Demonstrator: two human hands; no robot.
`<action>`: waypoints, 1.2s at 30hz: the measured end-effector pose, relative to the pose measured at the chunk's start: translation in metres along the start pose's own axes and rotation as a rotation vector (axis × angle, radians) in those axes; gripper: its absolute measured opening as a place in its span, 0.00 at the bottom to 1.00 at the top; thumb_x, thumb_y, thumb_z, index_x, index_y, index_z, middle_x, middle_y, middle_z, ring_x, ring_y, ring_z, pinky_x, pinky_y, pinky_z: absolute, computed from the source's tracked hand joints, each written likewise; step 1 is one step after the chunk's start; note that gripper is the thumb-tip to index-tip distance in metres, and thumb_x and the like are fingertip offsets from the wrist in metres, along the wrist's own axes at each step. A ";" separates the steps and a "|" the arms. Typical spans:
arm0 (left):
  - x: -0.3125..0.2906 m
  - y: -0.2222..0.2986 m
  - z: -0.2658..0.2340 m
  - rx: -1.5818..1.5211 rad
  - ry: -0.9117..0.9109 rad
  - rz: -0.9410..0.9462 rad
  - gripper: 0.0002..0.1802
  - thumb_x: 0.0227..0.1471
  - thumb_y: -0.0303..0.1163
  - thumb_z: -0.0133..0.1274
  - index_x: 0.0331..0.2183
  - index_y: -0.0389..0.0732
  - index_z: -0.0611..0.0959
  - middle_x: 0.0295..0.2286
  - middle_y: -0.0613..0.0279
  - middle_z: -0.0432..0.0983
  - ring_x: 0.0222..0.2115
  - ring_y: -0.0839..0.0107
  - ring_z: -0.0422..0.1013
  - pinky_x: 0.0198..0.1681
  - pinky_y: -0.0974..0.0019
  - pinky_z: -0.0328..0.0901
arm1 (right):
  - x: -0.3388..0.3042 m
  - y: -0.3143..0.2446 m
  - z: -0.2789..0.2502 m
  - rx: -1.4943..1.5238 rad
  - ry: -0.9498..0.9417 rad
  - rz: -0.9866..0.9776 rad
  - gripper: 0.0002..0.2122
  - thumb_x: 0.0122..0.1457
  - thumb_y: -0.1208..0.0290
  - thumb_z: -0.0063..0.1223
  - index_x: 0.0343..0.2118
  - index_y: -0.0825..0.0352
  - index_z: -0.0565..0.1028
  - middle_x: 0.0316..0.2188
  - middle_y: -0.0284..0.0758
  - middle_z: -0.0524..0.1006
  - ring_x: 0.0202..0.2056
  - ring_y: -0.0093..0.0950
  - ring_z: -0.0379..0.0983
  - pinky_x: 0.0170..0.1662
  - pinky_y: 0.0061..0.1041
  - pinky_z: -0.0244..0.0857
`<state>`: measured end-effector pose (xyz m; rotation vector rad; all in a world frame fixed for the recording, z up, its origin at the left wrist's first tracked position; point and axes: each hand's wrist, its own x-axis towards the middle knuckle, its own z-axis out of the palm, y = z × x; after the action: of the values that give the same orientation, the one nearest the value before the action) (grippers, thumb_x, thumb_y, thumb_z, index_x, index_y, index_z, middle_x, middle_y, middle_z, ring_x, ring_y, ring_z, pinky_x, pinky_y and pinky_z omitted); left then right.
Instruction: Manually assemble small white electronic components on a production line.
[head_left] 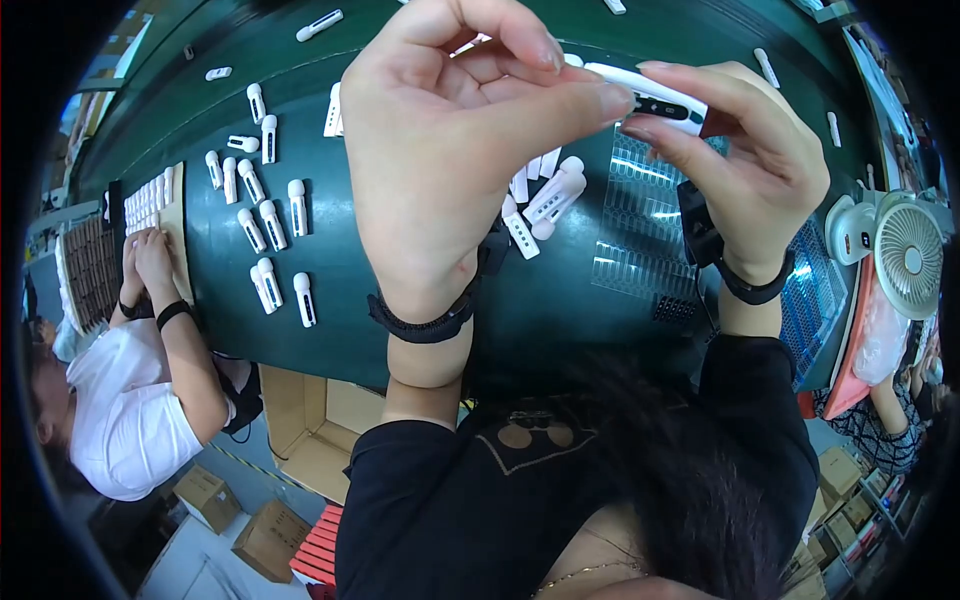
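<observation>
Both hands are raised over the green table around one small white wand-shaped device [622, 78] with a black button strip on its side. My right hand [755, 150] pinches its right end between thumb and index finger. The thumb of my left hand [430, 160] lies against the left end of the black strip. The curled fingers of that hand are partly hidden, and its index finger stands apart from the thumb. Beneath my hands lies a pile of similar white wands [555, 195], partly covered by my left wrist.
Several white wands [298, 208] lie spread over the table [340, 290] on the left. Clear plastic sheets [630, 265] lie under my right arm, beside a blue mesh tray [815, 300] and a white fan [910, 252]. A co-worker's hands [150, 255] rest at the left edge, near an open cardboard box [310, 440].
</observation>
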<state>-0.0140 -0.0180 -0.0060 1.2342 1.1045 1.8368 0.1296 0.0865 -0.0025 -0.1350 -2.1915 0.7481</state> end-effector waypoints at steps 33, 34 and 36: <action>0.017 -0.050 -0.010 0.333 0.072 -0.187 0.12 0.43 0.24 0.51 0.34 0.33 0.74 0.26 0.62 0.72 0.26 0.80 0.68 0.28 0.81 0.62 | 0.006 0.033 0.012 0.004 -0.076 0.083 0.11 0.43 0.81 0.55 0.32 0.73 0.73 0.25 0.34 0.72 0.21 0.18 0.68 0.25 0.10 0.63; 0.018 -0.052 -0.012 0.363 0.117 -0.168 0.12 0.43 0.25 0.51 0.34 0.33 0.74 0.26 0.62 0.72 0.26 0.80 0.68 0.27 0.81 0.62 | 0.008 0.038 0.016 0.028 -0.076 0.134 0.11 0.43 0.80 0.55 0.33 0.72 0.73 0.24 0.33 0.72 0.20 0.17 0.68 0.24 0.10 0.62; 0.019 -0.055 -0.016 0.395 0.168 -0.147 0.12 0.43 0.25 0.51 0.34 0.33 0.74 0.26 0.62 0.72 0.26 0.80 0.68 0.27 0.80 0.62 | 0.019 0.059 0.029 0.177 -0.088 0.288 0.10 0.44 0.78 0.55 0.32 0.72 0.73 0.24 0.33 0.72 0.20 0.16 0.67 0.24 0.10 0.62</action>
<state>-0.0324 0.0171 -0.0518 1.1865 1.6666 1.6837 0.0871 0.1281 -0.0373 -0.3379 -2.2019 1.1229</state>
